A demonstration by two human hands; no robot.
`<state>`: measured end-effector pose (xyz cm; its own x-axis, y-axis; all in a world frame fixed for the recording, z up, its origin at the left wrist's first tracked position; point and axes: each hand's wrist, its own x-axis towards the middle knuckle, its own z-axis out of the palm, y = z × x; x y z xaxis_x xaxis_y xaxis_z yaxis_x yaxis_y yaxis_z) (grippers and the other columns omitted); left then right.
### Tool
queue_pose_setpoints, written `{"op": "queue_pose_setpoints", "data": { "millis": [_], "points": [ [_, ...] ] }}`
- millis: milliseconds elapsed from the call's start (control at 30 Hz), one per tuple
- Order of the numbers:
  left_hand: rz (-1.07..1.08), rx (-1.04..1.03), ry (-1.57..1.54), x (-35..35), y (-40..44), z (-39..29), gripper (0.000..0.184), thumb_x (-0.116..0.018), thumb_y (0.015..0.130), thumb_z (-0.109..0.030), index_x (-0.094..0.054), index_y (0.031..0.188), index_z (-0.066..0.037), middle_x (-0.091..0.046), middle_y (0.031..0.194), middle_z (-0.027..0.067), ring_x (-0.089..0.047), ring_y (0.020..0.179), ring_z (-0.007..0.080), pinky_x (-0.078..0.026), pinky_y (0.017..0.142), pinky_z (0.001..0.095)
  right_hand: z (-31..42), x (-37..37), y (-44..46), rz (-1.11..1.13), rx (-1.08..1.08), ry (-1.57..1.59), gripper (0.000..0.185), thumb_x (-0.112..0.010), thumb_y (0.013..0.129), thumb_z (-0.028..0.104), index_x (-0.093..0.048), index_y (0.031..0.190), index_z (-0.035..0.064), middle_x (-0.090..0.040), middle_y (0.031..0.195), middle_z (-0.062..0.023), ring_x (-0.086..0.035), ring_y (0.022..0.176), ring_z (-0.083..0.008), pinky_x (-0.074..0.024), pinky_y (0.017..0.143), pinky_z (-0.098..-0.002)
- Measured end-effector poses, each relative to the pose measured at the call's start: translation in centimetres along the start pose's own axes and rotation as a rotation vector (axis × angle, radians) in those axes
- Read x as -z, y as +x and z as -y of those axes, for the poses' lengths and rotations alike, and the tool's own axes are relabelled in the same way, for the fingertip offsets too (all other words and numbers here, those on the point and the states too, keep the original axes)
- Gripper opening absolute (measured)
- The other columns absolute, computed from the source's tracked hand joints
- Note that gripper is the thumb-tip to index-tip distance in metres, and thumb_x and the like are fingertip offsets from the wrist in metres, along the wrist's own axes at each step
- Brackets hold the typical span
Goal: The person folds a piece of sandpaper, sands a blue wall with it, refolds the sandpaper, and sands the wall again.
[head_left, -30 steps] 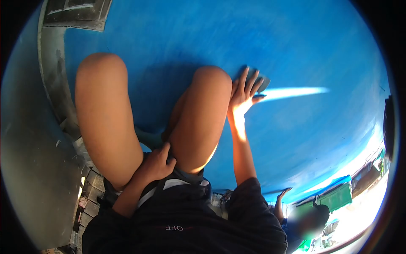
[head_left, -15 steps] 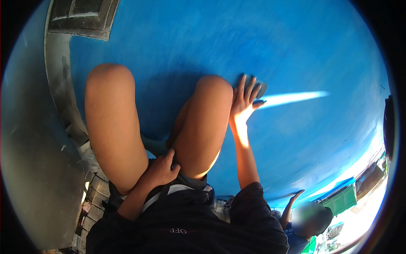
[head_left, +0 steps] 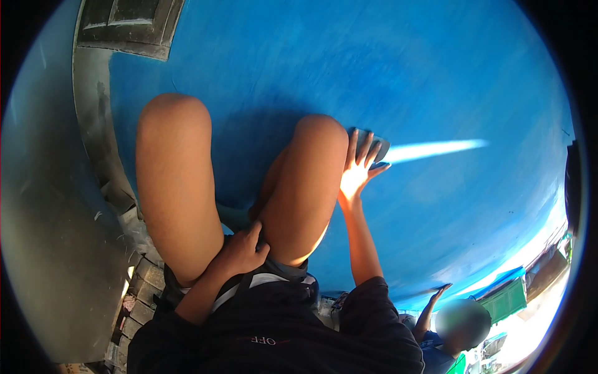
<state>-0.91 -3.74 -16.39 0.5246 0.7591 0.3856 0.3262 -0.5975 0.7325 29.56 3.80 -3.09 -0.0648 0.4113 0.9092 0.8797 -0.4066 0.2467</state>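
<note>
My right hand (head_left: pixel 359 167) lies flat with fingers spread, beside my right knee. Under its fingers a dark grey piece of sandpaper (head_left: pixel 381 148) is pressed against the blue wall (head_left: pixel 448 81); most of the piece is covered by the fingers. My left hand (head_left: pixel 247 247) rests low between my thighs, against the inner side of the right one. Its fingers are curled by the dark hem of the shorts (head_left: pixel 288 269), and what they hold, if anything, is hidden.
A dark wooden frame (head_left: pixel 124 28) sits at the wall's upper left. Along the left stands a large dark panel (head_left: pixel 50 218), with stacked blocks (head_left: pixel 149 274) beside it. At lower right another person (head_left: pixel 439 355) holds a raised hand (head_left: pixel 441 293) by the wall.
My right hand and the sandpaper have slid a little down the wall, toward me. My left hand stays by the thigh. The whole view has shifted slightly.
</note>
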Motion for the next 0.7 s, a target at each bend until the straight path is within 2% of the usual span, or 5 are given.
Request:
{"op": "queue_pose_setpoints", "data": {
  "millis": [33,67,167,433,700],
  "points": [
    [-0.044,-0.044,0.027,0.0,0.2,-0.1,0.062,-0.065,0.086,-0.021,-0.042,0.133,0.012,-0.066,0.096,0.0355,-0.067,0.092,0.0485,-0.055,0.082,0.0518,0.5,1.1,1.3,-0.034,0.014,-0.024,0.075,-0.043,0.096,0.059,-0.031,0.159,0.0201,-0.02,0.166,-0.0196,-0.02,0.15,-0.0491,-0.0036,0.101,-0.0862],
    [-0.044,-0.047,0.031,0.1,0.4,-0.1,0.062,-0.065,0.086,-0.021,-0.042,0.133,0.012,-0.066,0.096,0.0355,-0.067,0.092,0.0485,-0.055,0.082,0.0518,0.6,2.5,2.7,-0.047,-0.039,0.172,0.059,-0.041,0.101,0.044,-0.042,0.155,0.0196,-0.027,0.163,-0.0196,-0.023,0.148,-0.0502,0.0011,0.103,-0.0843],
    [-0.001,-0.031,0.017,-0.1,0.4,-0.3,0.062,-0.065,0.086,-0.021,-0.042,0.133,0.012,-0.066,0.096,0.0358,-0.066,0.093,0.0488,-0.055,0.082,0.0516,0.1,3.9,8.2,-0.152,-0.044,0.131,0.059,-0.038,0.102,0.044,-0.039,0.156,0.0214,-0.026,0.164,-0.0174,-0.021,0.15,-0.0471,0.0066,0.105,-0.0815],
    [0.096,0.097,0.004,0.3,0.8,-2.3,0.058,-0.062,0.086,-0.017,-0.041,0.131,0.011,-0.065,0.093,0.0367,-0.067,0.088,0.05,-0.055,0.079,0.0541,-1.0,6.5,21.2,-0.337,-0.003,0.138,0.062,-0.033,0.103,0.049,-0.032,0.159,0.0228,-0.022,0.166,-0.0149,-0.018,0.151,-0.0454,0.0064,0.106,-0.0818],
    [0.049,-0.01,0.004,-2.3,0.7,-1.4,0.06,-0.061,0.086,-0.021,-0.04,0.134,0.01,-0.065,0.099,0.0358,-0.066,0.091,0.0493,-0.055,0.083,0.0542,0.7,6.9,25.7,-0.371,-0.028,0.146,0.065,-0.034,0.102,0.049,-0.025,0.161,0.0227,-0.016,0.168,-0.0151,-0.013,0.152,-0.0465,0.005,0.107,-0.0813]
  ]
}}
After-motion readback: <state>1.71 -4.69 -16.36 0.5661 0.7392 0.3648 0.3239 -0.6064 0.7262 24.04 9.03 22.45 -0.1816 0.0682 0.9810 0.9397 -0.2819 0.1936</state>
